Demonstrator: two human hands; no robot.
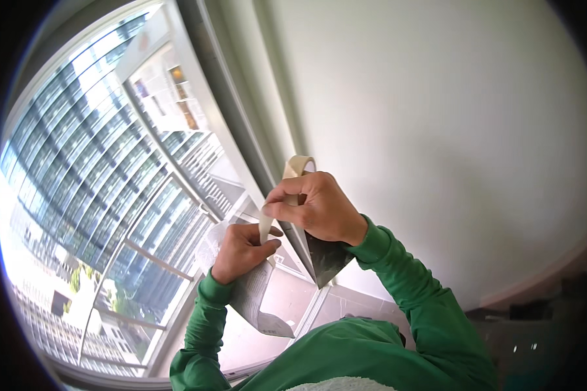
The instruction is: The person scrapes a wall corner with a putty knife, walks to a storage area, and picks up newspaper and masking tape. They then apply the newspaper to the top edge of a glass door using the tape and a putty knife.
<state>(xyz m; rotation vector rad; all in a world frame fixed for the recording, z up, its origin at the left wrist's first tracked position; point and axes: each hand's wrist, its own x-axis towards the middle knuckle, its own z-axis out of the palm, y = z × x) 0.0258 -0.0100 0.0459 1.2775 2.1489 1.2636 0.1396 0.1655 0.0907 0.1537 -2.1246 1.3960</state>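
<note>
My right hand is closed on a roll of cream masking tape, which shows above its knuckles. A short strip of tape runs down from its thumb and fingertips to my left hand. My left hand is closed, thumb and fingers pinching near the strip's lower end. Behind it a white sheet of printed paper hangs with a curled lower corner; whether the fingers also grip it I cannot tell. Below my right hand hangs a dark, glossy sheet, whose upper part is hidden by the hand.
A plain pale wall stands on the right. To the left are a tall window and a white-framed glass door with papers and pictures on it. Tiled floor shows below my hands. Dark objects stand at the lower right.
</note>
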